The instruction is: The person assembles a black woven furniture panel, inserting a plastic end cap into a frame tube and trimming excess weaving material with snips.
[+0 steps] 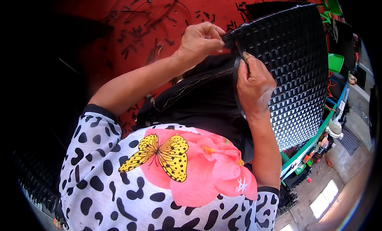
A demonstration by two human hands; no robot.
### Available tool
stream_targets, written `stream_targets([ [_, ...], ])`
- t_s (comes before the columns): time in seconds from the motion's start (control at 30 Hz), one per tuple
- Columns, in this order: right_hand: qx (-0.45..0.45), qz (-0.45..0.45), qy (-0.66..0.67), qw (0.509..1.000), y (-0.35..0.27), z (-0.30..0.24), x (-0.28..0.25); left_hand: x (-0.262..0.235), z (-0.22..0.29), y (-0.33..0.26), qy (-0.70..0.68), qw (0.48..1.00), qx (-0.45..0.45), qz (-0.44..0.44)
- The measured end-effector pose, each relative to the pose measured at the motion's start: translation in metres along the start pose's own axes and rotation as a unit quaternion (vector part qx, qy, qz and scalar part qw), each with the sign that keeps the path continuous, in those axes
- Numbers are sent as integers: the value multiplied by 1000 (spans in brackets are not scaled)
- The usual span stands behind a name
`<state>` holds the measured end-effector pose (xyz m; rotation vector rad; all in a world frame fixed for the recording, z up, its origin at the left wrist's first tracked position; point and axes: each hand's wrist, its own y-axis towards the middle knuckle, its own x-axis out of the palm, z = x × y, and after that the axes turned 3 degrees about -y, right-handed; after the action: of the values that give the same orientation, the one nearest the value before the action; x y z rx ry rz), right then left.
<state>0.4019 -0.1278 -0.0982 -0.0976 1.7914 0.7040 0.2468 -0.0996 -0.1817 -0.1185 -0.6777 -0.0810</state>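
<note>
A black woven panel (294, 52), made of glossy flat strips, stands tilted in front of me on the right. At its near upper corner is my left hand (199, 42), with thumb and fingers pinched together; what lies between the fingertips is hidden. My right hand (255, 84) is closed on a thin black strip (235, 82) beside the panel's left edge. The strip hangs in a curve below the thumb, along the inside of the wrist. Both hands are close together, with the panel's corner between and just above them.
Short black offcuts (137, 32) lie scattered over the red floor covering (89, 6). Dark cloth (199, 99) covers my lap. Beyond the panel on the right are a green chair (335, 63), a green rail (308, 145) and mixed clutter. Deep shadow fills the left side.
</note>
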Motion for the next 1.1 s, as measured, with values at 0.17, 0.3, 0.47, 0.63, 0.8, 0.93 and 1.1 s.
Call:
stream_targets([
  [0.17,16,-2,12,1000,-1,-2,-5,-1,-1,1,0,1000,3,-11],
  [0.3,-4,-8,-5,1000,1,2,-1,0,-1,1,-6,1000,18,-16],
  [0.47,-21,-31,-42,998,-4,8,1,0,-1,2,-5,1000,0,-14],
  [0.63,-43,27,28,998,-6,13,7,1,-1,2,-14,1000,5,-14],
  [0.8,-26,9,21,999,-3,14,4,2,0,2,-15,1000,3,-15],
  [0.93,-17,25,62,998,1,14,3,1,1,2,-7,1000,12,-22],
  [1.1,-48,49,83,994,7,14,10,1,2,2,2,1000,15,-22],
])
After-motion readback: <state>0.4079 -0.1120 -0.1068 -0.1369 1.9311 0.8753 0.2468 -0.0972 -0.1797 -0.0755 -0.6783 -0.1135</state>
